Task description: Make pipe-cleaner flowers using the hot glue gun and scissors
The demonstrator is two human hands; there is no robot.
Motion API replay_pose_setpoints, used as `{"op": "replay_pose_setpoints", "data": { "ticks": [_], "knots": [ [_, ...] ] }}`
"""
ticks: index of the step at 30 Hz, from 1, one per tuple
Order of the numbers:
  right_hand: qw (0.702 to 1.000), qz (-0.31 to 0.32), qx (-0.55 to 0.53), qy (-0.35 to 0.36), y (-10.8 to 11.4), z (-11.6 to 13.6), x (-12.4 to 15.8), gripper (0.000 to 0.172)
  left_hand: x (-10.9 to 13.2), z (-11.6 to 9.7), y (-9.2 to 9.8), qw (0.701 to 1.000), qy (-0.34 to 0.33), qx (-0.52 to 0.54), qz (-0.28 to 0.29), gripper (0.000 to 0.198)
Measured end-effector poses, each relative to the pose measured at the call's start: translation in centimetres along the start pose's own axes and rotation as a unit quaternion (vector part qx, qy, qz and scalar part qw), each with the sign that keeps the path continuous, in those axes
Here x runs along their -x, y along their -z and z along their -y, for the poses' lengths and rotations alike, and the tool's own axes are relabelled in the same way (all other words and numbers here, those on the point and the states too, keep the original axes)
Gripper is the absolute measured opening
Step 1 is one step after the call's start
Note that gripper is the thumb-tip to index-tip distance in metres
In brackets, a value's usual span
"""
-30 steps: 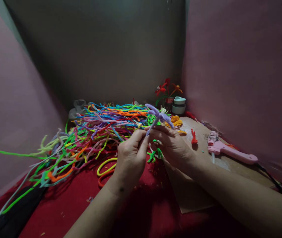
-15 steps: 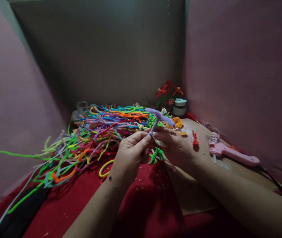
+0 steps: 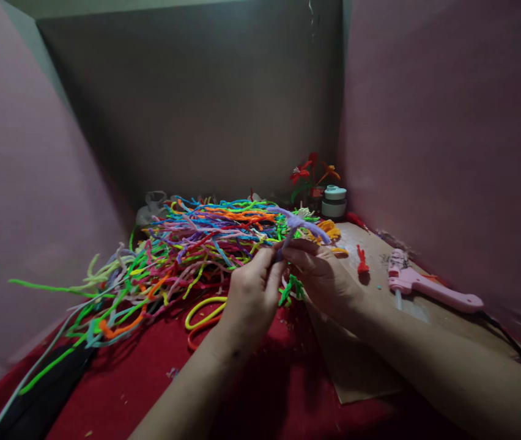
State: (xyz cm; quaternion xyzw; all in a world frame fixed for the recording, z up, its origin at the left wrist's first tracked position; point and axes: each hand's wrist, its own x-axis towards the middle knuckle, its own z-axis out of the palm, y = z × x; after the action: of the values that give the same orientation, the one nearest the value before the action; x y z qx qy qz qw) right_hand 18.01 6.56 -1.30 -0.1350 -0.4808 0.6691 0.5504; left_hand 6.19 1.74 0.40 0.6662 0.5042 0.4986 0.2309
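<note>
Between my two hands is a lavender pipe-cleaner piece (image 3: 298, 222), its fuzzy arms spreading out at the top and its stem running down into my fingers. My left hand (image 3: 254, 287) pinches the lower stem between thumb and fingers. Close against it, my right hand (image 3: 327, 275) is closed round the same stem just above. The stem's lower end is hidden by the fingers. Just below the hands lies a small bunch of green pipe cleaners (image 3: 291, 289).
A big heap of coloured pipe cleaners (image 3: 214, 229) spreads behind and left. On the right, a board (image 3: 370, 238) bears a pink glue gun (image 3: 435, 290) and a red twisted piece (image 3: 362, 261). Farther back stand a lidded jar (image 3: 334, 201) and red flowers (image 3: 301, 172). Red cloth (image 3: 150, 385) covers the table.
My left hand has turned and shifted slightly to the right. The lavender piece has tilted, its arms now spreading flatter and further right. The view has moved a little.
</note>
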Motion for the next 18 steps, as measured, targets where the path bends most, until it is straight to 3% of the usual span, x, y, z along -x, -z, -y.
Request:
{"op": "replay_pose_setpoints", "data": {
  "ticks": [2, 4, 9, 13, 18],
  "knots": [
    [1.000, -0.005, 0.011, 0.013, -0.2, 0.0, 0.1, 0.006, 0.2, 0.6, -0.3, 0.990, -0.074, -0.114, -0.043, 0.009],
    [0.999, 0.002, 0.023, 0.029, -0.3, 0.1, 0.2, 0.005, 0.3, 0.9, -0.3, 0.987, -0.082, -0.133, -0.044, 0.012],
    [0.993, 0.036, 0.102, 0.037, -0.2, 0.7, 0.3, 0.010, -0.3, -0.2, 0.3, 0.995, 0.057, 0.081, 0.020, 0.020],
    [0.992, 0.053, 0.112, 0.012, 0.0, 1.0, 0.3, 0.010, -0.6, -1.0, 0.8, 0.958, 0.148, 0.235, 0.069, 0.027],
    [0.998, 0.041, 0.052, -0.014, 0.3, 0.7, 0.2, 0.009, -0.7, -0.6, 1.2, 0.905, 0.197, 0.355, 0.129, 0.018]
  ]
}}
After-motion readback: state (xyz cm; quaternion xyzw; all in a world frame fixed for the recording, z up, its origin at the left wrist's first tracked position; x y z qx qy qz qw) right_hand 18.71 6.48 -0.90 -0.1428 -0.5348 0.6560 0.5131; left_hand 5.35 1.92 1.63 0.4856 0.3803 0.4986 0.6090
